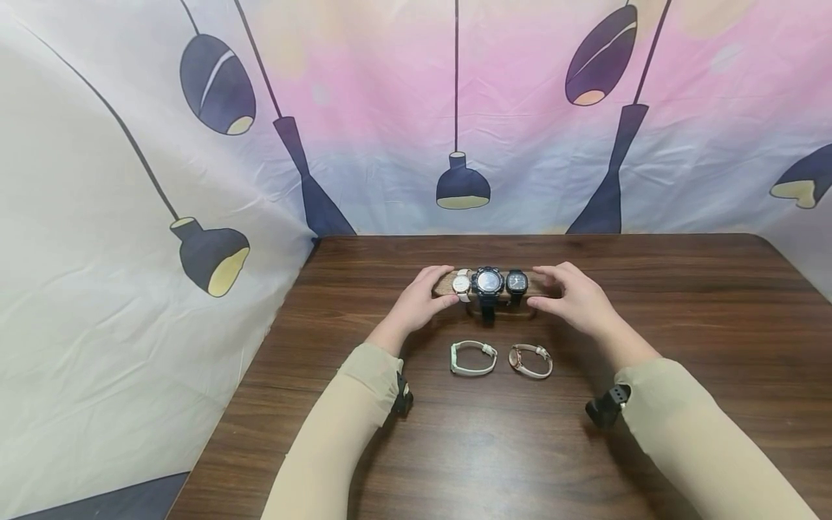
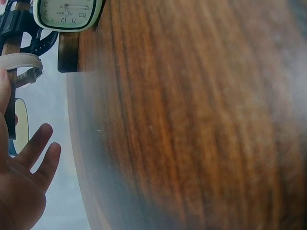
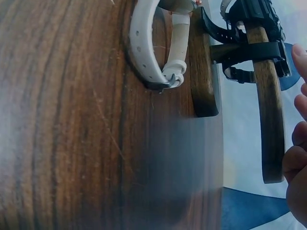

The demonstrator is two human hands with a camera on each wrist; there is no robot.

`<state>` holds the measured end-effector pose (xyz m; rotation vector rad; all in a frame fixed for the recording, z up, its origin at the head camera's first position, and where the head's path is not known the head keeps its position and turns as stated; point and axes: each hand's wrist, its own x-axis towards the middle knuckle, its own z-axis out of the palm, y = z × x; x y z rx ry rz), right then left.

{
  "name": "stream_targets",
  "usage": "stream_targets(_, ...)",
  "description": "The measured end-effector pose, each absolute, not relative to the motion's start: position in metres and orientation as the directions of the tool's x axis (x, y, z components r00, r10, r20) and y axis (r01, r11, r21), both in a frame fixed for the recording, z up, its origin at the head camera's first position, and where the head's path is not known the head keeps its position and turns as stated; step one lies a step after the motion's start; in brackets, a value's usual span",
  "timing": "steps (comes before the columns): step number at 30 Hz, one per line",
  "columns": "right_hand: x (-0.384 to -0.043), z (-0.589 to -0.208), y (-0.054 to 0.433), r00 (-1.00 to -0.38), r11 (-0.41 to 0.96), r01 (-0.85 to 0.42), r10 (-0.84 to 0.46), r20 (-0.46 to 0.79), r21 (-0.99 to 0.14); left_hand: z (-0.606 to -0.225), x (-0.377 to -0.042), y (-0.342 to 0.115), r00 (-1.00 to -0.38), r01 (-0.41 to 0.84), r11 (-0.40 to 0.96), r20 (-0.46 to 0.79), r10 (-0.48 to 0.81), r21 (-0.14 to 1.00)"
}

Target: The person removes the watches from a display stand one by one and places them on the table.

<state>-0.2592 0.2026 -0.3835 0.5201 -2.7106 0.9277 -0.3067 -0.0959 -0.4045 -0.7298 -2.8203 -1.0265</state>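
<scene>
As we count the watches, we reach five: three strapped on the wooden stand and two on the table. Along the bar we see, from left to right, a white-strapped watch, a big black watch and a square black watch. Nearer to us, just in front of the stand, a pale green watch lies on the left and a rose-gold watch with a pale strap on the right, the two apart.

Our left hand holds the bar's left end, thumb in front and fingertips behind, with two fingers spread away. Our right hand has thumb and fingers parted about the right end; we cannot tell whether they press on it.

Behind the stand, a strip of wood leads to the table's far edge, with a cloth hanging beyond. We have a broad stretch of tabletop rightwards, narrower room toward the slanting left edge, and plenty between our two sleeves.
</scene>
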Motion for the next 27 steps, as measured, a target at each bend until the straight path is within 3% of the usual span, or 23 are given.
stream_targets(27, -0.268, -0.372, 0.192, -0.938, 0.799, -0.345, -0.283, 0.199, -0.493, -0.403, -0.306, -0.096, -0.893, 0.435, 0.678, 0.187, 0.41, 0.593)
